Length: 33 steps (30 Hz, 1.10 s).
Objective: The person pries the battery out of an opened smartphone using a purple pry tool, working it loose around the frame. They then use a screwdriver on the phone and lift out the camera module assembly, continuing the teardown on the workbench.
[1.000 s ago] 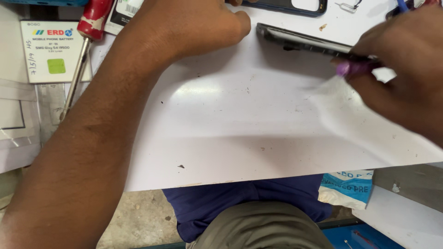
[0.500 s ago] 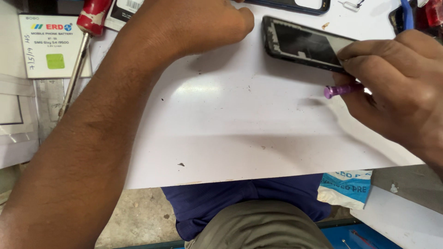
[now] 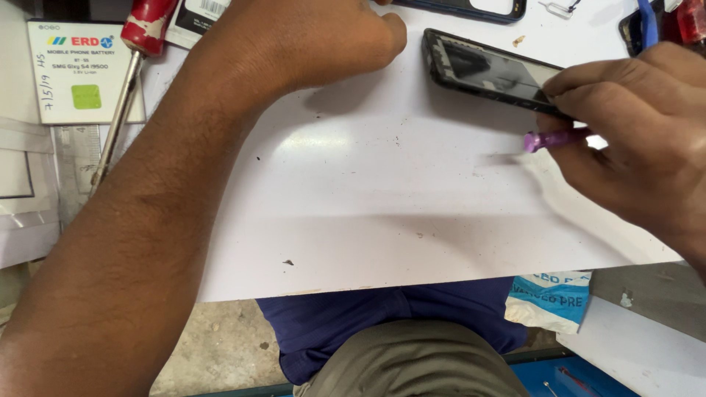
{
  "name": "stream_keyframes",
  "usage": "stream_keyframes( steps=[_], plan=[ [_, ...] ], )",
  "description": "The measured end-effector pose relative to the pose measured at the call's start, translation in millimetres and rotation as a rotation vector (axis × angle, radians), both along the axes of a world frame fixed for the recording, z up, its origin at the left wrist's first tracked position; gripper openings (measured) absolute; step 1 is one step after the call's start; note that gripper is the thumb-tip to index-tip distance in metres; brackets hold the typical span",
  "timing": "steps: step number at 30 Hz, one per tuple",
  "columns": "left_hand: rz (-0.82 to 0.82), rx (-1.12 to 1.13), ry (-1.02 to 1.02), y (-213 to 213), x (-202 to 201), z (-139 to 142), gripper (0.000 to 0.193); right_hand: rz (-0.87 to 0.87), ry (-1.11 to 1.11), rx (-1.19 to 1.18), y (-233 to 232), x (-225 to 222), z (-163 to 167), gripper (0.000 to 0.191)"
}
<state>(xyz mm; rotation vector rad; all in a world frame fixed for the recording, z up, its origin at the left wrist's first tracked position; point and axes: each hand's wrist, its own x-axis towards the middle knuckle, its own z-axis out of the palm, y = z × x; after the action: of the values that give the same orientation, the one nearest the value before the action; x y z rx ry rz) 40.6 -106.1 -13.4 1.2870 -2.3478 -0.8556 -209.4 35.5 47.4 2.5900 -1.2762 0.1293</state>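
The right hand pinches a purple pry tool against the phone lying far right on the white board; it should keep the tip shallow along the seam. The left hand rests fisted, empty, at the far edge.

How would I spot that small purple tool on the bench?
Start at the white worktop and go to its far right side, where the right hand rests beside a black phone frame. The small purple plastic tool pokes from that hand, the only purple thing there.
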Motion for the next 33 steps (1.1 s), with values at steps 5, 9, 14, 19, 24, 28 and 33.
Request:
stream_keyframes(
  steps=[5, 9, 14, 19, 24, 28, 33],
  plan=[
    [0.013, 0.040, -0.045, 2, 0, 2, 0.017, -0.278, -0.129, 0.244, -1, -28, -9, 0.011],
    [-0.001, 0.050, -0.008, 3, 1, 3, 0.022, -0.414, -0.252, 0.203, 0, -53, -29, 0.015],
    [-0.032, 0.013, 0.050, 2, 2, 3, 0.029, -0.811, -0.176, 0.357, -29, -62, -54, 0.019],
    [-0.081, -0.007, 0.134, 4, -3, 2, 0.022, -0.459, -0.380, 0.276, -2, -81, -37, 0.033],
    [-0.138, -0.027, 0.238, 6, -6, 3, 0.016, -0.484, -0.380, 0.371, -11, -83, -36, 0.033],
    [-0.126, 0.005, 0.242, 5, -6, 3, 0.013, -0.436, -0.445, 0.428, -22, -69, -29, 0.033],
    [-0.200, -0.086, 0.396, 3, -8, -2, 0.016, -0.484, -0.383, 0.449, -22, -58, -21, 0.030]
  ],
)
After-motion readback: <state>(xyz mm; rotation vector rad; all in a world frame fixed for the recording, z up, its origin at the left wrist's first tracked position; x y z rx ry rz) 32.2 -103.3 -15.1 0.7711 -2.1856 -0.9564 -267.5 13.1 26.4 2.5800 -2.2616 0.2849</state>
